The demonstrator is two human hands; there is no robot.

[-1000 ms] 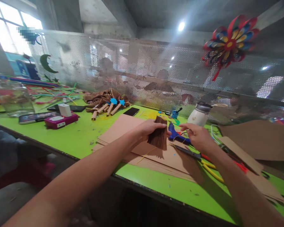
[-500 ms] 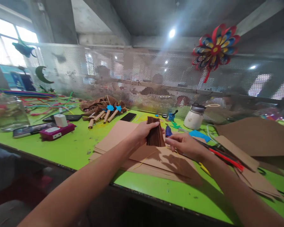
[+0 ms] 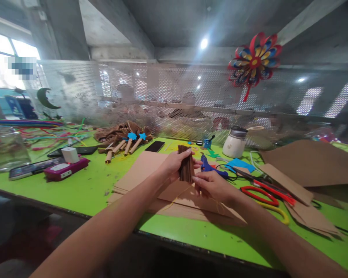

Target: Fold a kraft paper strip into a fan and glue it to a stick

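A bundle of brown pleated paper (image 3: 185,168) stands upright over a stack of flat brown paper sheets (image 3: 145,162). My left hand (image 3: 171,166) is closed around it from the left, with the thumb across its top. My right hand (image 3: 211,184) is closed at the bundle's lower right corner, thumb and forefinger pressed to the edge. Thin yellow string (image 3: 174,201) hangs below and lies over the sheets. Just behind my right hand rests a blue glue gun (image 3: 210,166). Scissors with red and yellow handles (image 3: 259,195) lie beside my right forearm.
Brown paper fans with blue flowers (image 3: 132,136) lie at the back left. A phone (image 3: 154,146), purple power strip (image 3: 66,168) and glass jar (image 3: 7,148) sit leftward. To the right are a white flask (image 3: 234,144) and large brown paper (image 3: 310,162). A perforated screen (image 3: 162,92) stands behind.
My right hand has moved left and in against the lower corner of the pleated paper, which is pressed narrower. The scissors' handles have come into sight. The view has shifted slightly.
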